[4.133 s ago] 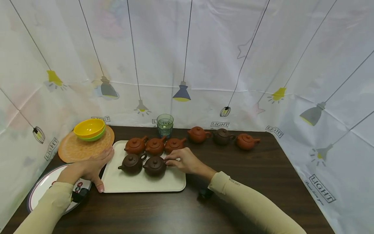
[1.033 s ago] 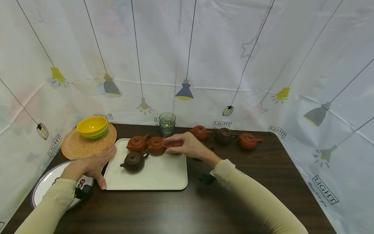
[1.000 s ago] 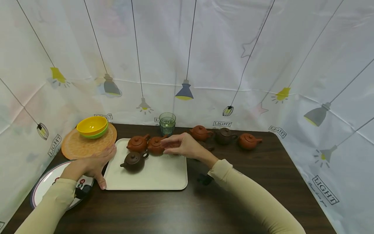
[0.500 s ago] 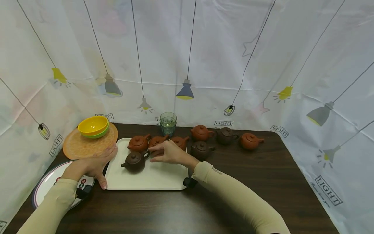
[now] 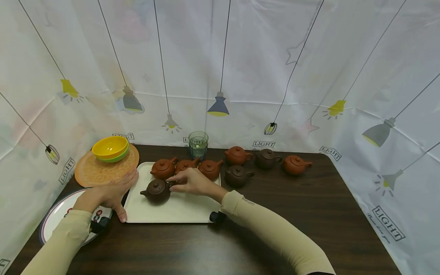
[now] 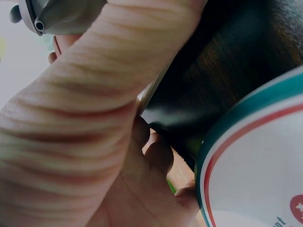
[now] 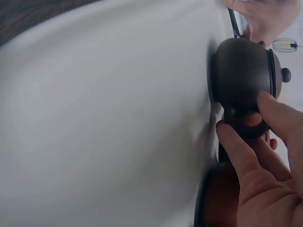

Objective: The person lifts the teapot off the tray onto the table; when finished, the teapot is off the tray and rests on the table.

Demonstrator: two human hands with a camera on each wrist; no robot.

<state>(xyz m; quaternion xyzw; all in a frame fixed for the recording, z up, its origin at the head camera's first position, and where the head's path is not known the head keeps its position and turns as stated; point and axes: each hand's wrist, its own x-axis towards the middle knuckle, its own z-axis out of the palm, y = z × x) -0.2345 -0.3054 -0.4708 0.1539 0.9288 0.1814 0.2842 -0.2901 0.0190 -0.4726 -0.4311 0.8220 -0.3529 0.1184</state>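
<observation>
My right hand (image 5: 194,182) pinches the loop handle of a dark brown teapot (image 5: 157,191), which stands on a cream tray (image 5: 185,214). In the right wrist view thumb and fingers (image 7: 279,113) close on that handle, beside the pot's round body (image 7: 241,71). Behind it on the tray stand three reddish-brown teapots: a left one (image 5: 163,168), a middle one (image 5: 185,164) partly covered by my right hand, and a right one (image 5: 210,169). My left hand (image 5: 109,194) rests against the tray's left edge, fingers extended and thumb at the near corner.
Right of the tray stand two dark teapots, one nearer (image 5: 237,176) and one farther (image 5: 266,158), and two reddish ones (image 5: 237,155) (image 5: 295,165). A green glass (image 5: 198,143) is behind the tray. Left are a yellow bowl (image 5: 110,147) on an orange round mat (image 5: 93,173) and a rimmed plate (image 5: 51,219).
One dark teapot has gone from the tray to the table on its right. My right hand has moved left and taken the other dark pot's handle. My left hand stays at the tray.
</observation>
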